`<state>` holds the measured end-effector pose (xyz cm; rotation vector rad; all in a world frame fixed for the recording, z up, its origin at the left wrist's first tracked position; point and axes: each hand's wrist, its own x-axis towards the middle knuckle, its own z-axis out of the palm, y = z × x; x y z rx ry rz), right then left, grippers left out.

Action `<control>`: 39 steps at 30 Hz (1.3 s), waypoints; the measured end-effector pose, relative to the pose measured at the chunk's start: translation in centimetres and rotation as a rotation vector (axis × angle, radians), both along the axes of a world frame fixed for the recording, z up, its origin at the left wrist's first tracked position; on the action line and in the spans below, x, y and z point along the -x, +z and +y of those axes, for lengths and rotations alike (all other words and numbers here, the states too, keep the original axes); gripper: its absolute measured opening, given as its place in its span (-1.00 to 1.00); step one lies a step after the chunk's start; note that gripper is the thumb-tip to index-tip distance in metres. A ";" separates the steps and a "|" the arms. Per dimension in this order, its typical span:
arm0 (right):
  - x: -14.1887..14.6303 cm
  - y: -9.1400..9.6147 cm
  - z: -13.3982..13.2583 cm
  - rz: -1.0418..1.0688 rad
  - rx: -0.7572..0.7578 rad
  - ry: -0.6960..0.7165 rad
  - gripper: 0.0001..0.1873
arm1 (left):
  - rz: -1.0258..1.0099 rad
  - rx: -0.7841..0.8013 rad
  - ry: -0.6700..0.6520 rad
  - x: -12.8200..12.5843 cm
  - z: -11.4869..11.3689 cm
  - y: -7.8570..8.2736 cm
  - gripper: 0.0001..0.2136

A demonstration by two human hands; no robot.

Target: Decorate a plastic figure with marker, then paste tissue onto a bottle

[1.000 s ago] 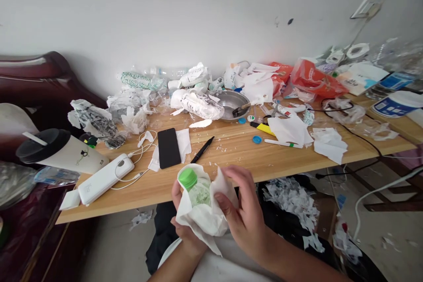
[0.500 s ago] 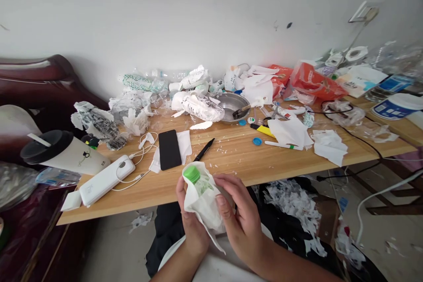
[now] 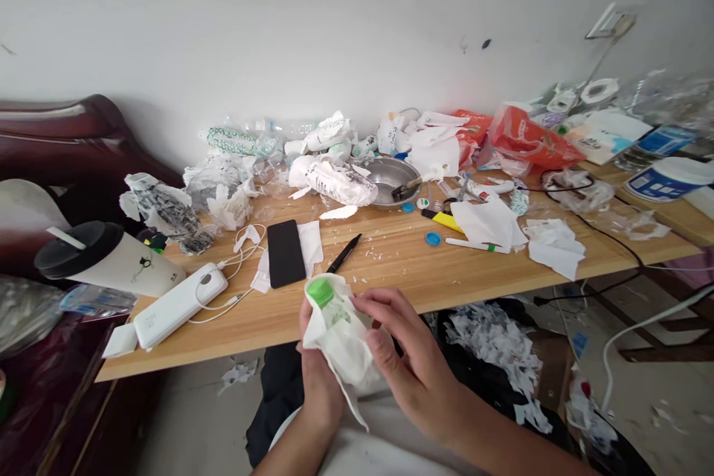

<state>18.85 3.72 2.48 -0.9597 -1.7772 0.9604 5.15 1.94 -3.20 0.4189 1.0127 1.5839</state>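
A small clear bottle with a green cap (image 3: 321,291) is wrapped in a white tissue (image 3: 341,349) just in front of the wooden table's near edge (image 3: 245,335). My left hand (image 3: 319,379) grips the wrapped bottle from below and behind, fingers closed round it. My right hand (image 3: 404,357) lies against the tissue on the right side, thumb and fingers pressing the paper to the bottle. Most of the bottle's body is hidden by the tissue.
On the table lie a black phone (image 3: 285,253), a black pen (image 3: 344,253), a white power bank (image 3: 179,304) with earphones, a metal bowl (image 3: 393,177), crumpled tissues, wrappers and orange bags (image 3: 529,140). A lidded cup (image 3: 105,259) lies at left. Paper scraps litter the floor (image 3: 491,335).
The tissue has been drawn tighter round the bottle. Both hands have shifted slightly up and right, and my right hand now presses the paper lower on the bottle's side.
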 end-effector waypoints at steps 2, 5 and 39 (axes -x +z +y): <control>-0.3 0.5 0.3 -0.034 0.109 0.020 -0.63 | -0.038 0.071 -0.015 0.3 0.0 -0.2 -0.24; -0.7 0.7 1.0 -0.055 0.180 -0.007 -0.69 | -0.053 0.096 -0.009 0.2 0.0 0.0 -0.31; -0.9 -1.9 3.2 0.013 0.490 -0.071 -0.68 | -0.105 0.108 -0.409 1.9 -0.7 0.5 -0.32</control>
